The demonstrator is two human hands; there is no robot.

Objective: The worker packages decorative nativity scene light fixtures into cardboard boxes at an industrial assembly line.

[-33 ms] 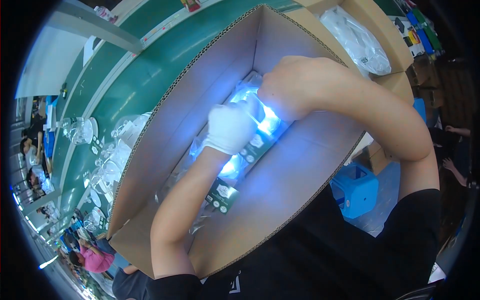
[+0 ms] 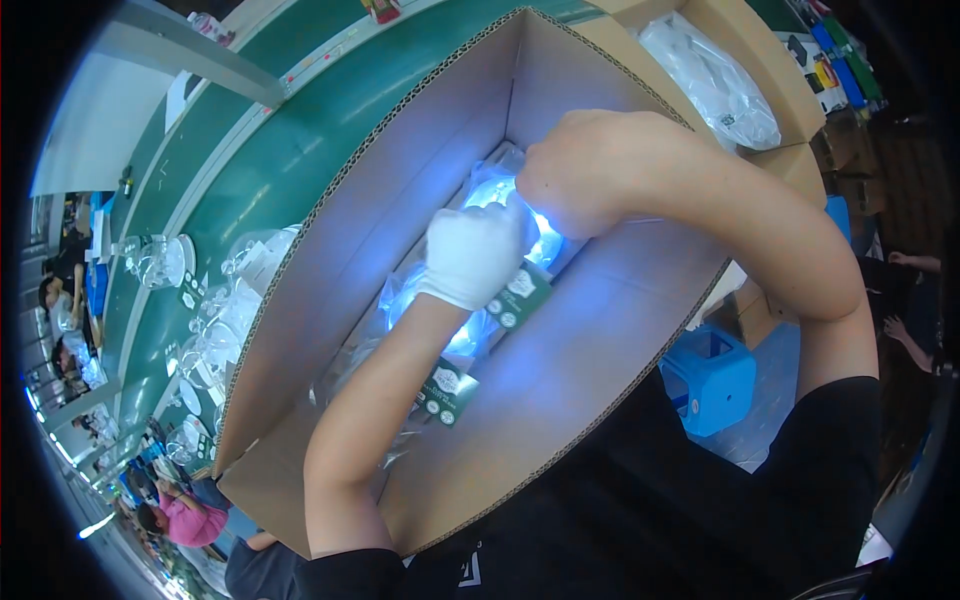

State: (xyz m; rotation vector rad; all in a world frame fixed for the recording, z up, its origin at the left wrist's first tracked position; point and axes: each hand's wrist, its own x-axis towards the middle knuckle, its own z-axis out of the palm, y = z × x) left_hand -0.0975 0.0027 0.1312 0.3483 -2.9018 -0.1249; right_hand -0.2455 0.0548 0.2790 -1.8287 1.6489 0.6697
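While we are leaning both arms into a cardboard box (image 2: 400, 190), our left hand (image 2: 478, 250), in a white glove, is resting with curled fingers over a glowing plastic package (image 2: 492, 190) at the box's bottom. Our right hand (image 2: 575, 175) is bending down just beside it. Since our fingertips are mostly hiding, we are unable to tell whether either grip is grasping the package. Two green cards (image 2: 520, 292) are lying near our left hand. Left of the box, clear items (image 2: 220, 335) are sitting on a green surface (image 2: 275, 180).
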